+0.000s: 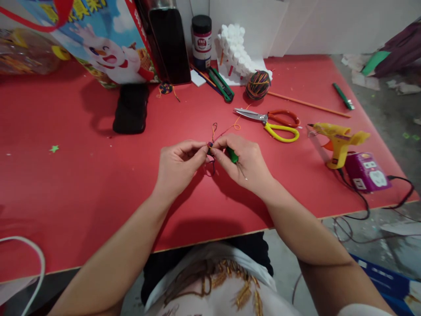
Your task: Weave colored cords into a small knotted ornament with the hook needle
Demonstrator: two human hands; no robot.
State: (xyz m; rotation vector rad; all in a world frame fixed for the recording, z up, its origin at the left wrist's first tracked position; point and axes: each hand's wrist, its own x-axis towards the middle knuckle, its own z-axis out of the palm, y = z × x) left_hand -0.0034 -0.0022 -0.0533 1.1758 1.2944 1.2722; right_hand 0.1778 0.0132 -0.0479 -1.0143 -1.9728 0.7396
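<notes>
While your L hand [177, 166] pinches yarn [210, 145] near the scissors [262, 117], your R hand [251, 160] grips it + green-handled hook [232, 155]; piece's begun, looks unfinished, w/ strands loose.

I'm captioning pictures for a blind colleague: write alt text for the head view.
The left hand and right hand pinch a small yarn piece over a red table, the right also holding a green-handled tool. Scissors, a yarn ball and a glue gun sit nearby.

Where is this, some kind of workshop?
Probably a small craft workspace, perhaps at home: a yellow glue gun, scissors and a ball of multicoloured yarn lie on a red tabletop.
</notes>
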